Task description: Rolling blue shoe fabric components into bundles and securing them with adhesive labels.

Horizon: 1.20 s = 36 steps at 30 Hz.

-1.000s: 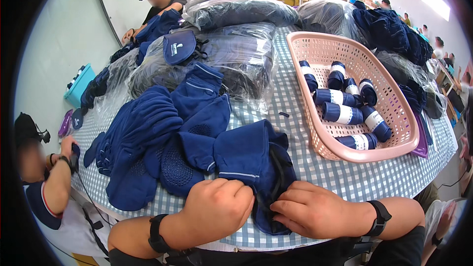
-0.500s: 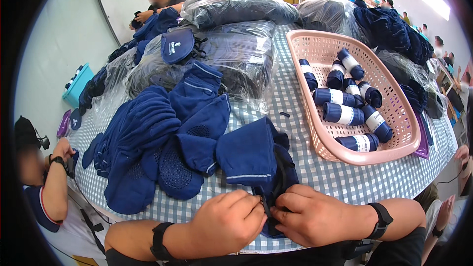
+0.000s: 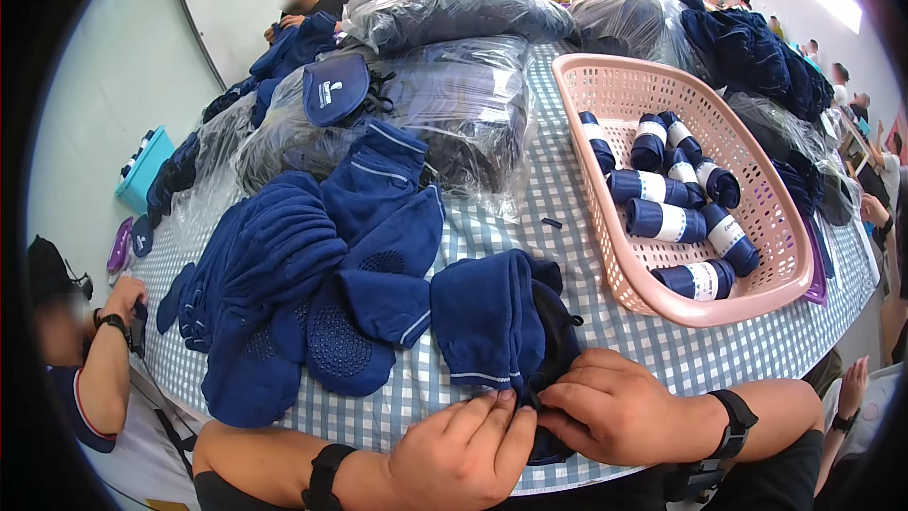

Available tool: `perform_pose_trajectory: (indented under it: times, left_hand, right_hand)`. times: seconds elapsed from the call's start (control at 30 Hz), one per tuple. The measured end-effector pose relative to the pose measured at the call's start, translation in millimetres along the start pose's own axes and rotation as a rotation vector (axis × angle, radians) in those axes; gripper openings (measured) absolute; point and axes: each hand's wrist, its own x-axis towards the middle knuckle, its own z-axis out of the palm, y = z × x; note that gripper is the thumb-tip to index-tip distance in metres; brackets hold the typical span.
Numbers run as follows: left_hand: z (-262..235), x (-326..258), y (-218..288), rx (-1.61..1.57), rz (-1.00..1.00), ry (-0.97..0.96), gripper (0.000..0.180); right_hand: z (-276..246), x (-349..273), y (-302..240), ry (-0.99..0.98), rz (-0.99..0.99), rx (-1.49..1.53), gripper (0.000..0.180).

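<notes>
A folded pair of navy socks [image 3: 480,326] with pale trim at the cuff lies against a dark navy pouch [image 3: 558,336] at the table's front edge. My left hand [image 3: 468,445] pinches the near side of the pouch opening, fingertips by the sock cuff. Closed on the pouch edge beside it is my right hand [image 3: 615,412], its thumb and fingers pressed together. Both hands hide part of the pouch, and how far the socks sit inside cannot be seen. A pile of navy socks [image 3: 274,265] with dotted soles lies just left.
A pink basket [image 3: 695,317] holding several banded navy rolls [image 3: 667,220] stands at the right. Plastic-wrapped bundles [image 3: 454,123] fill the back, with a finished navy pouch [image 3: 336,90] on top. A person sits at the left; another works at the far side.
My hands have shifted slightly toward me and to the right along the pouch edge. The folded socks and pouch have moved a little nearer; my left fingers are straighter.
</notes>
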Motion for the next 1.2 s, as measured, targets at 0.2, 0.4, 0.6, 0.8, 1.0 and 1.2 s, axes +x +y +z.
perform_pose_trajectory:
  times: [0.2,0.4,0.6,0.8,1.0,1.2]
  left_hand:
    - [-10.8,9.1,-4.8,0.038,0.107,-0.07,0.036]
    - [-7.8,2.0,-3.2,0.051,0.117,-0.067,0.037]
    - [-11.3,3.3,-3.3,0.013,0.136,-0.102,0.036]
    - [-4.9,-2.6,-2.6,-0.037,0.13,-0.112,0.036]
    - [-7.5,-2.6,-1.3,-0.012,0.187,-0.118,0.038]
    - [-9.9,-3.6,-1.2,-0.043,0.19,-0.175,0.044]
  right_hand:
    - [0.6,2.3,-3.0,-0.004,0.061,-0.026,0.031]
    - [2.0,1.5,1.8,-0.09,-0.075,-0.017,0.034]
    - [-14.4,8.7,-0.5,-0.232,-0.152,-0.055,0.032]
    - [-15.8,5.9,0.3,-0.29,-0.135,-0.011,0.023]
    - [-15.5,7.5,3.3,-0.237,-0.039,0.074,0.017]
    - [-15.7,3.0,11.0,-0.171,-0.081,0.059,0.019]
